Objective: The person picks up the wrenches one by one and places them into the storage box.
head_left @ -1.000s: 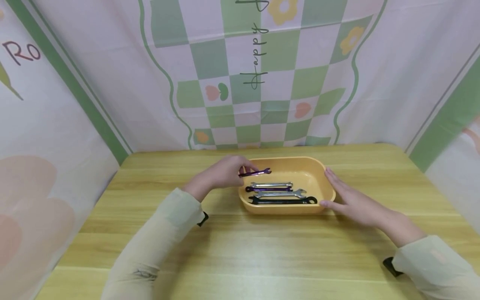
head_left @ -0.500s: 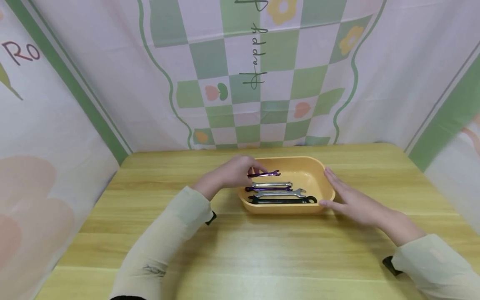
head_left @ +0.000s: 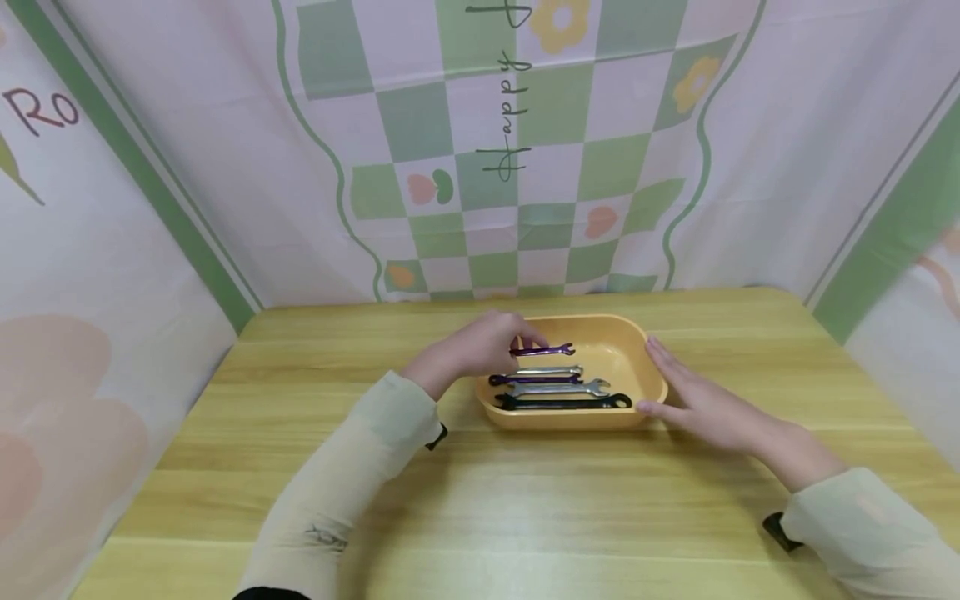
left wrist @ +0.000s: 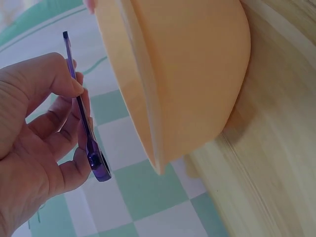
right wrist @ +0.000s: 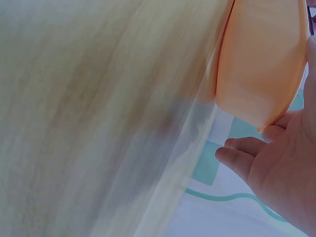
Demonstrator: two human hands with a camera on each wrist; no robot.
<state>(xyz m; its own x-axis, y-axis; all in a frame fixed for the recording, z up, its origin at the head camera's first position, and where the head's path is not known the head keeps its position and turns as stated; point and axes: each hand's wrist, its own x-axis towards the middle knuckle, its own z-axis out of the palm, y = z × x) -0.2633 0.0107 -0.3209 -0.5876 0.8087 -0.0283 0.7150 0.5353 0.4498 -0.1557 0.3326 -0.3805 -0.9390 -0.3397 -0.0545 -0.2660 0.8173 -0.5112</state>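
Observation:
My left hand [head_left: 487, 343] pinches a small purple combination wrench [head_left: 557, 351] between thumb and fingers. The wrench is held level above the back part of a yellow-orange plastic tray [head_left: 577, 422]. In the left wrist view the purple wrench [left wrist: 85, 116] shows edge-on, its ring end low. Lying side by side in the tray are a small silver wrench [head_left: 551, 370], a purple wrench [head_left: 543, 380], a larger silver open-end wrench [head_left: 555, 388] and a long black wrench [head_left: 562, 403]. My right hand [head_left: 705, 406] touches the tray's right end with straight fingers, thumb near the front corner.
The tray stands toward the back of a wood-grain table [head_left: 525, 517]. Behind it hangs a green-and-white checked cloth [head_left: 555, 225], and more printed cloth stands at both sides.
My left hand has moved right, carrying the purple wrench from the tray's left rim farther over its inside. My right hand keeps its place at the tray's right end.

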